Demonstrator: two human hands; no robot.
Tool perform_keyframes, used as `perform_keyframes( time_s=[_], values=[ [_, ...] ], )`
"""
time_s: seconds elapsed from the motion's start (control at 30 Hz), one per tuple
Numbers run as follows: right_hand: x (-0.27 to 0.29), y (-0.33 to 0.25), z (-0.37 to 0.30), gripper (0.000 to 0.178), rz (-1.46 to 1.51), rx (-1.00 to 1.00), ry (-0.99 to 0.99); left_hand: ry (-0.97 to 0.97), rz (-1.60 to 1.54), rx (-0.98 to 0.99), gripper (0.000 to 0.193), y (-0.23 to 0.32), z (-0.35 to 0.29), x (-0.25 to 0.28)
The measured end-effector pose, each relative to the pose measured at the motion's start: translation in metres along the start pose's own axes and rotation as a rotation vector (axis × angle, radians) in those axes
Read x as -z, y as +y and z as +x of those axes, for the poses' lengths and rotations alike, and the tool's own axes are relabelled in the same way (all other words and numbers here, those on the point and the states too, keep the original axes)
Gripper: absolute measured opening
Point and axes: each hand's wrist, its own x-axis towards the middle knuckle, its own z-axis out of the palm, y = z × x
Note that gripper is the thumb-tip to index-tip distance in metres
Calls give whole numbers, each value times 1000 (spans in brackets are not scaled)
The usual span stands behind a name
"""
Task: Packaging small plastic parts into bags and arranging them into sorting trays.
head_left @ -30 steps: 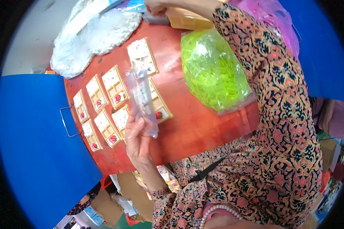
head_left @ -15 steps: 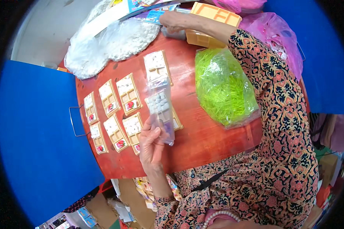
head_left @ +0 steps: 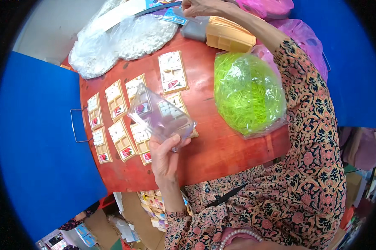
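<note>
My left hand (head_left: 167, 156) pinches a clear plastic cover (head_left: 161, 116) between thumb and fingers. The cover is tilted above a tan compartment tray (head_left: 177, 100) holding white pieces, which shows through it. Beyond that stands another tray (head_left: 172, 71) with white pieces and a red-printed card. At the far edge, my right hand (head_left: 202, 7) has its fingers curled in beside blue printed cards (head_left: 174, 16); whatever they hold cannot be made out. Several similar trays (head_left: 120, 139) lie in two rows to the left, each with white pieces and a small red picture.
A clear bag of bright green strands (head_left: 250, 96) sits on the red table (head_left: 213, 160) at right. White pieces fill a bag (head_left: 142, 37) at the back left. Behind are stacked tan trays (head_left: 229, 35), a grey container (head_left: 194, 30) and pink bags (head_left: 306, 41).
My left hand has turned the clear cover from nearly edge-on to broadside, its top leaning left. My right hand has moved up and slightly right, off the grey container.
</note>
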Motion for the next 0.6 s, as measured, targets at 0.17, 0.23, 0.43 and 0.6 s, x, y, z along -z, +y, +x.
perform_keyframes(
  time_s=[0.17, 0.23, 0.43, 0.6],
  values=[
    [18, -88, -52, 12, 341, 109, 60, -61, 45, -45, 60, -3, 19, -1],
    [17, -133, -75, 8, 303, 231, -25, -84, 46, -97, 61, -3, 26, 9],
    [-35, -186, -145, 18, 135, 608, 28, -154, -479, -33, 55, -21, 21, 16],
    [-39, -210, -158, 18, 274, 692, -85, -329, -968, 29, 58, -26, 19, 34]
  ],
)
